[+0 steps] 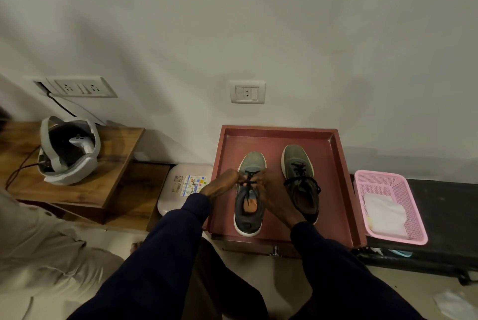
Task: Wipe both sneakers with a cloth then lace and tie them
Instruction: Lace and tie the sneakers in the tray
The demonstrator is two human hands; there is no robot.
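Observation:
Two grey sneakers stand toes-away on a reddish-brown tray point(336, 190). The left sneaker point(249, 216) has a black lace point(248, 180) over its tongue. My left hand point(222, 185) pinches that lace from the left side, and my right hand point(271, 190) pinches it from the right, both over the shoe's middle. The right sneaker point(300, 180) stands apart with its black lace threaded and lying in loose loops. A white cloth point(385, 213) lies in a pink basket point(413, 200) to the right of the tray.
A black bench point(450, 216) carries the pink basket. A white stool point(176, 190) stands left of the tray, and a wooden table point(103, 172) holds a white headset point(68, 149). Another person's beige sleeve point(33, 237) is at the left edge.

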